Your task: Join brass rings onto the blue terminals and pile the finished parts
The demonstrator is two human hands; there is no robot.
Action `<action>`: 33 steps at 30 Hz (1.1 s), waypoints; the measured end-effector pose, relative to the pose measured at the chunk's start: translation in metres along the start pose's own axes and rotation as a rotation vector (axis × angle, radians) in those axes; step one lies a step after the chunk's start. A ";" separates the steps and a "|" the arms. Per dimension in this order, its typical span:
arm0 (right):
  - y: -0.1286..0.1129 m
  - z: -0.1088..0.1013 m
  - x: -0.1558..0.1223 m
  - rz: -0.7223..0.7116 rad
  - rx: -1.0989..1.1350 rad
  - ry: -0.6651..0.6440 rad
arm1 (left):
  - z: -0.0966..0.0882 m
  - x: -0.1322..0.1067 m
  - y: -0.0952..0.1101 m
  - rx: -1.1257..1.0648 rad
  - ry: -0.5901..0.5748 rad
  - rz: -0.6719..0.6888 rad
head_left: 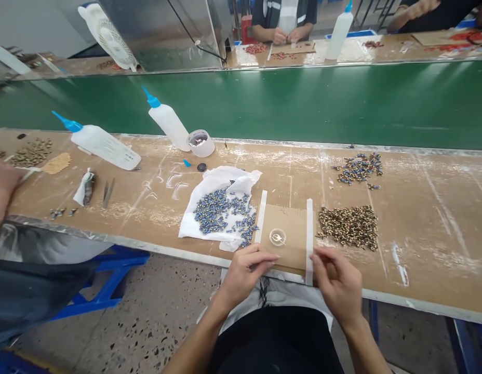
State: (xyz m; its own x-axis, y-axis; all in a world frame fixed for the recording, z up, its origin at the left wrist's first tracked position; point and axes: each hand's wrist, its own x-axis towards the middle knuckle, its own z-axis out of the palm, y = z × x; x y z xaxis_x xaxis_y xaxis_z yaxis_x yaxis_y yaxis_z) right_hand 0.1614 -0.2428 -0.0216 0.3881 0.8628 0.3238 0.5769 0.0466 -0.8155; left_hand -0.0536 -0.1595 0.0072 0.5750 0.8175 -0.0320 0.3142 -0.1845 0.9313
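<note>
My left hand (246, 272) is at the front edge of a piece of cardboard (288, 218), thumb and index finger pressed together; anything between them is too small to name. My right hand (342, 283) pinches at the right tape strip (310, 234), its fingertips close to the board; I cannot make out what they hold. Between the hands a small clear dish (277, 237) with a whitish stick in it sits on the cardboard. Small blue-and-gold parts (212, 210) lie on white paper (190, 223) left of it. A pile of brown-gold small parts (348, 227) lies to the right.
More blue parts (360, 169) lie at the back right. Two white squeeze bottles (104, 147) with blue tips and a tape roll (201, 143) are at the left back. Tweezers (108, 192) lie nearer. A co-worker's arm (3, 187) is at far left. Behind runs a green belt (264, 104).
</note>
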 end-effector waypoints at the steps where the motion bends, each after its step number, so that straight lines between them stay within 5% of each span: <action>1: -0.007 0.010 0.003 -0.016 0.014 -0.060 | -0.002 0.001 -0.004 -0.005 -0.007 0.003; 7: -0.024 0.035 0.021 -0.049 0.059 -0.235 | -0.012 0.008 -0.014 -0.042 -0.070 0.035; 14: -0.029 0.036 0.038 -0.208 -0.051 -0.279 | -0.009 0.015 -0.018 -0.081 -0.044 0.088; 21: -0.022 0.018 0.036 -0.207 -0.154 -0.324 | -0.013 0.014 -0.023 -0.062 -0.077 0.095; 33: -0.031 0.027 0.042 -0.348 -0.213 -0.325 | -0.015 0.016 -0.020 -0.052 -0.075 0.089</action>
State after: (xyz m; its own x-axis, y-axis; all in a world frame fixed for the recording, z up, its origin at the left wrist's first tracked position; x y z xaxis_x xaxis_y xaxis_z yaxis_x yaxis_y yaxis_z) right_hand 0.1401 -0.1945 0.0043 -0.0763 0.9280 0.3648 0.7787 0.2840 -0.5595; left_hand -0.0619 -0.1347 -0.0068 0.6544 0.7557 0.0267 0.2210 -0.2248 0.9490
